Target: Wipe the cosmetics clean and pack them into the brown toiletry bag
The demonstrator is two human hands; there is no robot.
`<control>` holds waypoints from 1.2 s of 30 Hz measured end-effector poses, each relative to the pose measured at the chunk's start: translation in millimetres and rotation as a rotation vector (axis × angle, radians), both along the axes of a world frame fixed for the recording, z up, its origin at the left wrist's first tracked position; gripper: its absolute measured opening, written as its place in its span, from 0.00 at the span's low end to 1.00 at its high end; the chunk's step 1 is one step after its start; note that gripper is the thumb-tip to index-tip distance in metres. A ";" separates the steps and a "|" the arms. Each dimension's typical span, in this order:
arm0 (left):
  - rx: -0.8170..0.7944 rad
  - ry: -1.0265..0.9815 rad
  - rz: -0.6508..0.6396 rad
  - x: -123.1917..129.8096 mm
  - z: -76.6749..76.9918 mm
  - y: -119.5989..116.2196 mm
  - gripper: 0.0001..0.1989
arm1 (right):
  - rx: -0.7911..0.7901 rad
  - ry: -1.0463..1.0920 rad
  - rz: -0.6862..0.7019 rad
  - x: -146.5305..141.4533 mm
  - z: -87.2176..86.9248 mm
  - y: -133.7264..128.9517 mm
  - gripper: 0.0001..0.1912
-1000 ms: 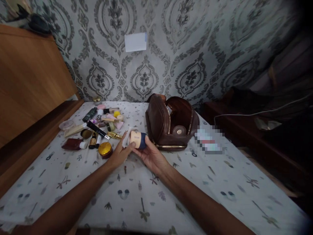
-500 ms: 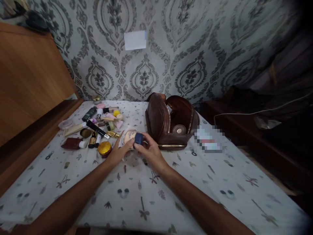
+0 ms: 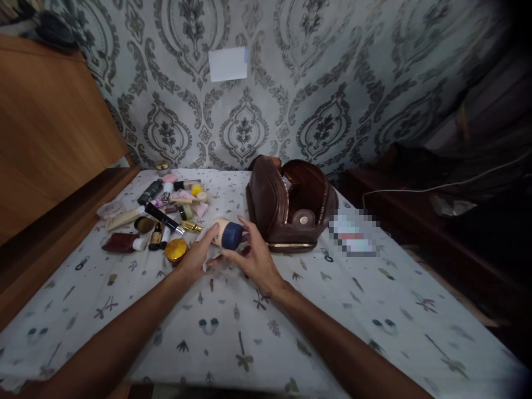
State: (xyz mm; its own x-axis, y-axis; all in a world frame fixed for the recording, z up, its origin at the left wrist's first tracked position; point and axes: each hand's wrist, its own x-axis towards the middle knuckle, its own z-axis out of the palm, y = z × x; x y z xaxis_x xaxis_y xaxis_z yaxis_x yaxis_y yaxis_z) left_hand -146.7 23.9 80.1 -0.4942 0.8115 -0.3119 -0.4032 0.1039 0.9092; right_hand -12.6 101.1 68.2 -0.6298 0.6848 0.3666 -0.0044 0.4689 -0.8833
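A cream-coloured container with a dark blue cap (image 3: 230, 236) is held above the cloth, tilted with its cap to the right. My left hand (image 3: 198, 256) grips its cream end, the thumb on top. Just to the right, my right hand (image 3: 256, 259) has its fingers spread around the cap side, with the thumb below the cap. A brown bag (image 3: 270, 208) stands unzipped behind my right hand. Close to my left hand are a gold-lidded jar (image 3: 176, 250) and a gold tube (image 3: 191, 226).
Several cosmetics lie at the left, among them a dark red bottle (image 3: 120, 242), a black tube (image 3: 160, 216) and a green bottle (image 3: 150, 192). Right of the bag lies a blurred-out item (image 3: 353, 235). A wooden panel (image 3: 54, 100) borders the left side.
My right hand's fingers have opened away from the blue cap. The container has turned slightly, showing more of the cap. The view has shifted a little.
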 end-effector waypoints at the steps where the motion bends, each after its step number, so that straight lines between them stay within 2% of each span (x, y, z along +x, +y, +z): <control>1: -0.011 -0.018 0.024 0.7 1.2 -0.1 0.20 | -0.061 0.002 -0.006 -1.2 -0.9 0.3 0.37; 3: -0.034 -0.073 0.055 1.9 4.2 -0.7 0.17 | -0.146 0.010 0.004 -3.6 -1.8 1.2 0.29; 5: -0.035 -0.096 0.045 2.3 7.2 -1.3 0.13 | -0.167 0.026 0.011 -5.1 -1.3 2.0 0.23; 8: -0.035 -0.099 0.014 1.4 10.4 -1.6 0.11 | -0.147 0.041 0.016 -4.7 0.6 2.5 0.24; 12: -0.086 -0.104 0.014 0.3 12.4 -0.4 0.13 | 0.061 0.039 0.000 -0.3 1.9 2.3 0.29; 15: -0.068 -0.113 0.042 0.3 12.8 0.4 0.14 | 0.239 0.033 0.019 2.1 0.9 2.2 0.27; 17: -0.054 -0.120 0.056 0.5 12.4 0.5 0.14 | 0.280 0.033 0.024 2.4 -0.3 2.2 0.26; 19: -0.046 -0.119 0.067 0.8 11.5 0.3 0.14 | 0.239 0.015 0.004 1.7 -1.5 2.3 0.31; 22: -0.017 -0.108 0.076 1.8 9.9 -0.2 0.13 | 0.039 -0.013 -0.034 -0.8 -1.8 2.2 0.41; 24: -0.004 -0.100 0.068 2.5 9.0 -0.4 0.14 | -0.084 -0.015 -0.027 -2.5 -1.2 1.8 0.37; 26: -0.015 -0.072 0.050 3.0 7.8 -0.6 0.16 | -0.126 0.002 -0.014 -3.9 -0.8 1.5 0.29; 28: -0.032 -0.011 0.055 3.1 5.7 -1.1 0.21 | -0.110 0.023 -0.038 -4.7 -1.5 1.7 0.25; 31: -0.098 0.164 0.093 3.0 0.6 -2.7 0.33 | -0.056 0.041 -0.127 -5.0 -4.0 3.4 0.27; 33: -0.089 0.388 0.077 2.6 -3.4 -4.4 0.33 | -0.024 0.048 -0.163 -4.7 -5.0 4.8 0.27; 36: 0.118 0.793 -0.013 1.5 -8.4 -7.2 0.28 | 0.010 0.041 -0.189 -4.1 -3.7 5.5 0.25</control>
